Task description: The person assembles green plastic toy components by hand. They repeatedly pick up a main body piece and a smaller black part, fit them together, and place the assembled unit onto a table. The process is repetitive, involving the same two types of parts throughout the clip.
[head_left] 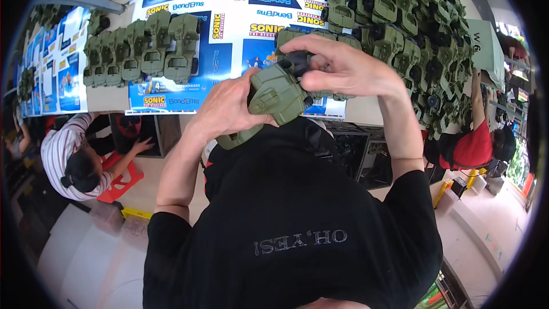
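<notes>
Over the table's near edge, my left hand [227,104] is closed around an olive-green plastic toy vehicle [278,96], which is tilted. My right hand [357,70] is at the vehicle's far end, thumb and fingers curled around a black wheel [296,62]. The wheel lies against the vehicle's body; whether it is fully seated on it I cannot tell. Part of the green body shows below my left hand, and my fingers hide some of it. Just beyond my right hand, more green toy vehicles [337,39] lie on the table.
A row of green vehicles [143,48] stands on the left over blue and white printed sheets [220,0]. Many more vehicles [409,34] are packed together at the right. A grey-green box [487,51] stands at the far right. One person [71,157] sits left, another [477,146] right.
</notes>
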Motion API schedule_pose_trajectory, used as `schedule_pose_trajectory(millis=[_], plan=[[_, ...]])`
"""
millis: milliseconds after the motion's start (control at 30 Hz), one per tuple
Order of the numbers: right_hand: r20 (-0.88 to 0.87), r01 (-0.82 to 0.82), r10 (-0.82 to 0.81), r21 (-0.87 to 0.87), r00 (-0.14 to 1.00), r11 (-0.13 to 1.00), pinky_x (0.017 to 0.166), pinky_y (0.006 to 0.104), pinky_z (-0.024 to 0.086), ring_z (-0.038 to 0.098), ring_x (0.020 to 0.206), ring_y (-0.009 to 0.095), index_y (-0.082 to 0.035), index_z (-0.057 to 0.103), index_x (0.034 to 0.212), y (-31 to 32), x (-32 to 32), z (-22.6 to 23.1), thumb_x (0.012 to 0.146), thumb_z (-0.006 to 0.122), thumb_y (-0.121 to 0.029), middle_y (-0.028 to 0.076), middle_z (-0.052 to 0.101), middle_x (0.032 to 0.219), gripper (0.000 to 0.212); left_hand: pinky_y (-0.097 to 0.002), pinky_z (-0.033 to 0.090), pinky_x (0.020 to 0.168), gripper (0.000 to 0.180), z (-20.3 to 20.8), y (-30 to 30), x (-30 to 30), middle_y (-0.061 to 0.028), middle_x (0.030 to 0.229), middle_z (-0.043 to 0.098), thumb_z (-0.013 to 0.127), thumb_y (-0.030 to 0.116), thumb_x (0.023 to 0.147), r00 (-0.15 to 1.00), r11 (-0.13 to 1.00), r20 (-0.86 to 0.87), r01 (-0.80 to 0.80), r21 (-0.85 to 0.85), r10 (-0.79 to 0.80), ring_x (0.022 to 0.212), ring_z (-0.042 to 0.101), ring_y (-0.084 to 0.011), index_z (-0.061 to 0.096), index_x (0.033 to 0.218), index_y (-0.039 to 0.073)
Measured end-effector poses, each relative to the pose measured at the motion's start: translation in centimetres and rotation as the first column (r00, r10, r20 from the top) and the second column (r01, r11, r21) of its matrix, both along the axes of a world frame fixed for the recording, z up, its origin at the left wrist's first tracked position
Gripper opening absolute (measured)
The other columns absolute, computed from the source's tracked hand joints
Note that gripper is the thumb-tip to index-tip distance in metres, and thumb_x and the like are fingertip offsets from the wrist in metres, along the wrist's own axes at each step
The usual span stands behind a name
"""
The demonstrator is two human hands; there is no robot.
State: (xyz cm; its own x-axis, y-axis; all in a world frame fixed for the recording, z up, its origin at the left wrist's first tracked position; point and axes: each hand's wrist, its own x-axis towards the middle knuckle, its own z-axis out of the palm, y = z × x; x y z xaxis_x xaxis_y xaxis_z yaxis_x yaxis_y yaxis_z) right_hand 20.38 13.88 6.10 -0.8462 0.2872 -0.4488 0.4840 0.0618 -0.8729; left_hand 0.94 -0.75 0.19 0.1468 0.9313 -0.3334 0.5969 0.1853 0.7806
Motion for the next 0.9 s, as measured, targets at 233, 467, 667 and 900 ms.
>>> schedule_pose_trajectory(millis=[233, 467, 667, 900], plan=[[-0.25, -0.102, 0.144, 0.176, 0.957, 0.979, 0.061, 0.0215, 0.038, 0.042, 0.063, 0.008, -0.01, 0.059, 0.123, 1.0, 0.4, -1.9, 0.065, 0.08, -0.018, 0.005, 0.052, 0.123, 0.062, -0.0391, 0.048, 0.083, 0.091, -0.3, 0.1, -0.7, -0.0207, 0.099, 0.065, 0.084, 0.038, 0.056, 0.978, 0.998, 0.201, 0.056, -0.042, -0.046, 0.094, 0.062, -0.0361, 0.044, 0.125, -0.005], [-0.274, 0.044, 0.018, 0.218, 0.962, 0.975, 0.059, 0.0244, 0.034, 0.039, 0.065, 0.008, -0.009, 0.057, 0.125, 2.3, 1.1, -2.3, 0.079, 0.07, -0.033, -0.001, 0.054, 0.085, 0.053, -0.0379, 0.047, 0.088, 0.087, -0.1, 0.3, -0.8, -0.0194, 0.102, 0.065, 0.084, 0.043, 0.055, 0.903, 0.973, 0.387, -0.116, -0.197, 0.186, 0.099, 0.062, -0.032, 0.05, 0.12, -0.003], [-0.307, 0.092, -0.094, -0.022, 0.947, 0.996, 0.061, 0.0228, 0.036, 0.04, 0.067, 0.006, -0.006, 0.056, 0.126, 1.7, 1.5, -5.0, 0.092, 0.054, -0.041, -0.003, 0.047, 0.077, 0.049, -0.0381, 0.047, 0.086, 0.087, 2.3, 1.3, -0.2, -0.0208, 0.102, 0.064, 0.082, 0.049, 0.056, 0.983, 0.985, 0.144, -0.096, -0.142, 0.117, 0.098, 0.062, -0.0325, 0.052, 0.118, -0.004], [0.0, 0.149, -0.151, -0.146, 0.989, 0.978, 0.062, 0.0232, 0.036, 0.039, 0.066, 0.008, -0.004, 0.057, 0.123, 1.5, 1.2, -4.9, 0.095, 0.045, -0.047, -0.003, 0.047, 0.076, 0.052, -0.0349, 0.047, 0.086, 0.09, 2.1, 1.1, 0.1, -0.0204, 0.103, 0.064, 0.079, 0.056, 0.059, 0.951, 0.959, 0.279, -0.054, -0.279, 0.135, 0.097, 0.062, -0.0295, 0.052, 0.118, -0.006]])
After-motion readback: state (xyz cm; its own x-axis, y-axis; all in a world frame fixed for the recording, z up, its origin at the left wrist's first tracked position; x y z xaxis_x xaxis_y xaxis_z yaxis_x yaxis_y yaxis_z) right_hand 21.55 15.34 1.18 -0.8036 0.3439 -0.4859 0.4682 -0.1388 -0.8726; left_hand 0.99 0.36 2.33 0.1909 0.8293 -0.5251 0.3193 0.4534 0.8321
